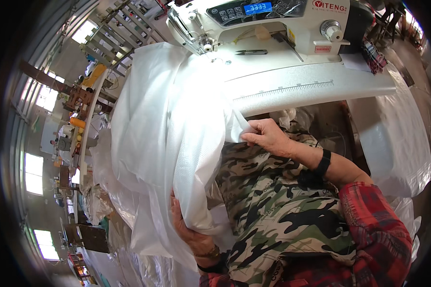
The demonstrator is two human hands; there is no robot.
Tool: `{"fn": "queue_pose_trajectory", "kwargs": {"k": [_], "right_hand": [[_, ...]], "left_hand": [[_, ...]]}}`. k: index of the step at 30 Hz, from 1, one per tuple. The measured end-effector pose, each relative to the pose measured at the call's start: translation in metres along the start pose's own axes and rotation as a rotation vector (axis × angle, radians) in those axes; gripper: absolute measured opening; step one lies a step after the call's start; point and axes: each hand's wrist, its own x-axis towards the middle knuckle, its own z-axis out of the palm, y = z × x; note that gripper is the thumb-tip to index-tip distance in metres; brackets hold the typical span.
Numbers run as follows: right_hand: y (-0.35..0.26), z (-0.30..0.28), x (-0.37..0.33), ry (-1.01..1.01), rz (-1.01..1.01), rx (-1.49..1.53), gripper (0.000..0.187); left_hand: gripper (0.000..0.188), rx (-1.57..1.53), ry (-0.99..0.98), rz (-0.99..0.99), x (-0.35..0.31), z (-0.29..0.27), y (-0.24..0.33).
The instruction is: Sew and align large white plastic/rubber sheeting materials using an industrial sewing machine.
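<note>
A large white woven plastic sheet (153, 110) drapes in long folds from the sewing machine's bed down over my lap. Its upper part lies beside the needle area of a white sewing machine (292, 38). My right hand (269, 137) pinches a corner of the sheet between thumb and fingers, just in front of the bed's near edge. Lower down, my left hand (194, 234) cups a thick fold of the same sheet from its left side. Part of that hand is hidden by the material.
Black tweezers (252, 52) lie on the machine bed, near a thin dark tool (288, 46). A printed ruler scale (292, 88) runs along the bed. More white sheeting (392, 138) hangs at the right. A cluttered bench (88, 129) and metal racks (122, 36) stand at the left.
</note>
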Motion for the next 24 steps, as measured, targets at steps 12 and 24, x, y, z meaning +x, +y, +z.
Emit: {"fn": "queue_pose_trajectory", "kwargs": {"k": [12, 24], "right_hand": [[-0.039, 0.031, -0.034, -0.062, 0.049, 0.129, 0.031], [-0.020, 0.083, -0.019, -0.234, 0.188, 0.461, 0.023]], "left_hand": [[0.040, 0.027, 0.005, -0.001, -0.004, 0.012, 0.006], [0.016, 0.273, 0.023, 0.041, 0.019, -0.040, -0.001]]}}
